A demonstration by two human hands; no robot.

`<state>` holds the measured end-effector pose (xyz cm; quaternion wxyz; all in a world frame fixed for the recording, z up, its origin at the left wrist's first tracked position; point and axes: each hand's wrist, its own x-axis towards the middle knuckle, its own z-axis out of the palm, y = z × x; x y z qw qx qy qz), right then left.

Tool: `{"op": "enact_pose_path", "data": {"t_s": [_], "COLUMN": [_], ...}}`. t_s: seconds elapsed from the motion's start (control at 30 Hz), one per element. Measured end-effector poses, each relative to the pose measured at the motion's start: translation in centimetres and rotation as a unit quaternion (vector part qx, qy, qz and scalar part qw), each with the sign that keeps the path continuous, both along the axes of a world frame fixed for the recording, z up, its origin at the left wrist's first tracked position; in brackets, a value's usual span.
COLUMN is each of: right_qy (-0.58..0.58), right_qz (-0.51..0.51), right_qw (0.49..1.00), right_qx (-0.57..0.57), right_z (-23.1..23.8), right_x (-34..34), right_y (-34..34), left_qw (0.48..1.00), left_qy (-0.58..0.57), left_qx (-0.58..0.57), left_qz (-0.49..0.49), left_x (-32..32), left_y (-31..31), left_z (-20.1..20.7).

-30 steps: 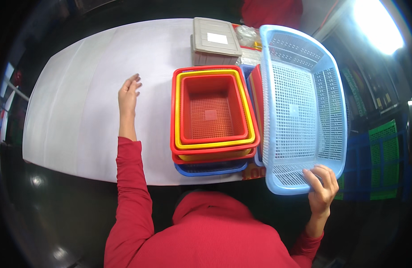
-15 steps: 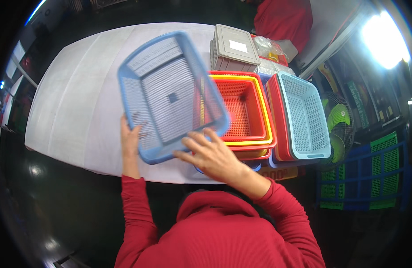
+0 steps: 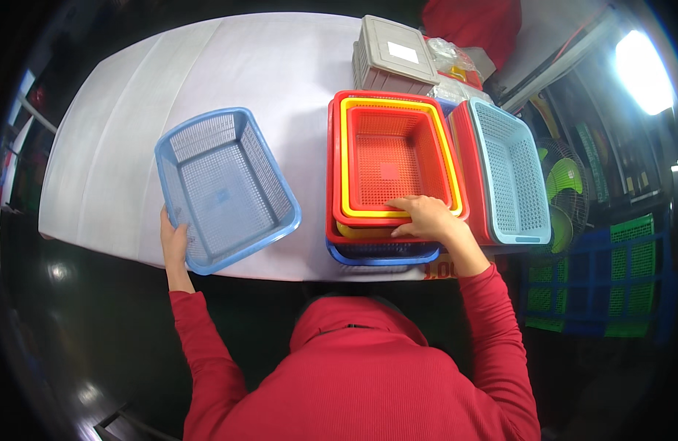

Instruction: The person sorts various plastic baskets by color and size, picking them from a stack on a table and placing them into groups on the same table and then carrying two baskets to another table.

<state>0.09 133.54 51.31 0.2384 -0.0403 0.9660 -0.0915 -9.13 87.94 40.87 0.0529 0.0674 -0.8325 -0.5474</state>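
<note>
A blue plastic mesh basket (image 3: 223, 198) is at the left part of the white-covered table, tilted in angle to the table's edge. My left hand (image 3: 175, 239) grips its near left side; some fingers show through the mesh. To the right stands a nested stack of baskets, with a red basket (image 3: 386, 158) innermost, a yellow basket (image 3: 345, 158) around it, and more red and blue ones below. My right hand (image 3: 431, 219) is at the stack's near rim, fingertips over the inner red basket's edge and thumb outside, lower down.
A light-blue basket (image 3: 509, 173) tops another red stack at the right. Behind stands a grey lidded box (image 3: 397, 55), beside clear plastic wrapping (image 3: 449, 55). A green-bladed fan (image 3: 564, 178) is beyond the table's right side. White cloth (image 3: 126, 132) covers the table (image 3: 280, 59).
The blue basket has moved left and down, away from the stack. My right hand has let go of it and moved right onto the red basket's rim. My left hand keeps its hold.
</note>
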Motion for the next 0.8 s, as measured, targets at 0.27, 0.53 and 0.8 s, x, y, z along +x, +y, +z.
{"op": "enact_pose_path", "data": {"t_s": [0.27,0.53,0.8], "right_qy": [0.164,0.275,0.290], "right_qz": [0.073,0.088,0.070], "right_qw": [0.978,0.956,0.954], "right_qx": [0.109,0.044,0.032], "right_z": [-3.1,-3.5,-3.7], "right_x": [1.0,1.2,1.3], "right_y": [0.2,0.4,-0.1], "left_qw": [0.995,0.986,0.998], "left_qy": [-0.025,-0.067,-0.019], "left_qx": [0.087,0.143,0.028], "left_qz": [0.045,0.061,0.044], "left_x": [1.2,2.4,-4.3], "left_y": [0.0,1.8,1.5], "left_z": [1.9,3.7,-10.5]}}
